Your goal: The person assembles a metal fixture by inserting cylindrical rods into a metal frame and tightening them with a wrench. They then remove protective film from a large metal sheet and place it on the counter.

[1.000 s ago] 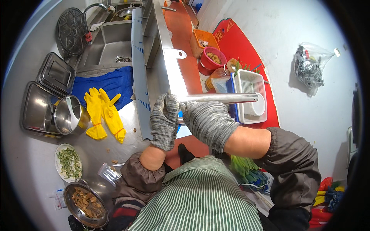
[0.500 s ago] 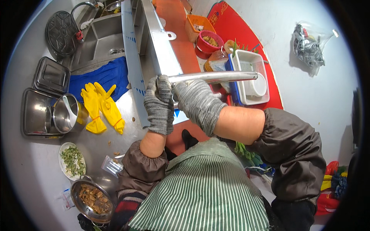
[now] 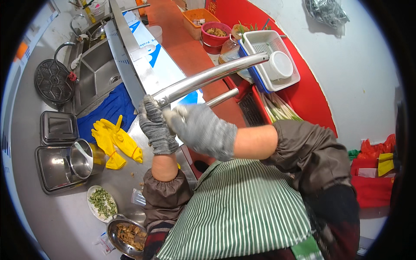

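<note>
A long steel tube (image 3: 212, 74) slants up to the right from the corner of a stainless-steel frame (image 3: 141, 71) partly covered in white and blue film. My left hand (image 3: 157, 128), in a grey knit glove, is wrapped round that corner where the tube joins. Just right of it, my gloved right hand (image 3: 201, 130) is curled in beneath the tube. Its fingertips are smeared by motion, and what they hold is hidden. A shorter steel tube (image 3: 223, 97) sticks out beyond the right hand.
Left, a steel counter holds yellow rubber gloves (image 3: 115, 138), a steel pot (image 3: 80, 158), a plate of chopped greens (image 3: 102, 203) and a pan of food (image 3: 130, 236), near a sink (image 3: 97, 71). Right stand a white basket (image 3: 264, 41), a red bucket (image 3: 214, 41) and an orange basket (image 3: 193, 19).
The view has shifted, and more of the filmed frame shows. The long tube now slants more steeply. My right hand has moved below the joint and is blurred; the left keeps its hold.
</note>
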A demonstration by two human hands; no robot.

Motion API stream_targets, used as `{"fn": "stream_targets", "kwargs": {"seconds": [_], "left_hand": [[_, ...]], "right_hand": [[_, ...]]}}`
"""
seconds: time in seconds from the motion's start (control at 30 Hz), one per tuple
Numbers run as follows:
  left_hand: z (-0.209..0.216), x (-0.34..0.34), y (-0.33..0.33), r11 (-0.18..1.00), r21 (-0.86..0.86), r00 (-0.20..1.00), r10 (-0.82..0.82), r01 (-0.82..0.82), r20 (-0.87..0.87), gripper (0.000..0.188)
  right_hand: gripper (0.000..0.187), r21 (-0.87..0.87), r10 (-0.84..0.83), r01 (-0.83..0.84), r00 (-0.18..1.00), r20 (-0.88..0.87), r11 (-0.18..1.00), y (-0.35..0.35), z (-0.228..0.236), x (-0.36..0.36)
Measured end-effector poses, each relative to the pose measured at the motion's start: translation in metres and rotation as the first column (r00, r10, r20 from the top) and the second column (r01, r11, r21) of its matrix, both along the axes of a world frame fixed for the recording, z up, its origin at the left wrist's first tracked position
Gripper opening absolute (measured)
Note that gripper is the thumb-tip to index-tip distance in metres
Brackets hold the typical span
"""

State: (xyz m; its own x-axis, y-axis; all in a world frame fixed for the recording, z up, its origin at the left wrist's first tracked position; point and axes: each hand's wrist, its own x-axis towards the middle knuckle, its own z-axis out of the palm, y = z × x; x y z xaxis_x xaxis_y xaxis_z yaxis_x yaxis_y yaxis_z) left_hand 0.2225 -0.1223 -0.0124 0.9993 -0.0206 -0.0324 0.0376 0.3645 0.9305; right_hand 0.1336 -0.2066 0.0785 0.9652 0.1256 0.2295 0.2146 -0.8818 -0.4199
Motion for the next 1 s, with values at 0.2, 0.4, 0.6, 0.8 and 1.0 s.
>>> {"fn": "stream_targets", "kwargs": {"seconds": [0.2,0.4,0.6,0.8,1.0], "left_hand": [[0.001,-0.011,-0.001,0.974,0.215,0.988,0.037,-0.069,0.147,0.043],[0.006,-0.008,-0.008,0.942,0.264,0.966,0.157,-0.209,0.204,0.042],[-0.014,-0.003,-0.011,0.825,0.36,0.88,0.307,-0.436,0.361,0.044],[0.003,0.007,-0.016,0.942,-0.156,0.935,0.32,-0.297,0.15,0.061],[0.031,0.007,-0.01,0.889,-0.162,0.895,0.443,-0.429,0.058,0.055]], "right_hand": [[0.029,0.332,0.059,0.129,0.864,-0.499,0.934,-0.06,-0.071,-0.047],[0.04,0.695,-0.111,0.666,0.738,-0.665,0.27,-0.15,-0.126,-0.051],[0.031,0.866,-0.027,0.459,0.886,-0.463,0.197,-0.257,-0.126,-0.049],[0.037,0.862,0.356,0.329,0.915,-0.19,-0.386,-0.292,-0.1,-0.062],[0.044,0.935,0.324,0.249,0.932,-0.16,-0.254,-0.317,-0.056,-0.051]]}}
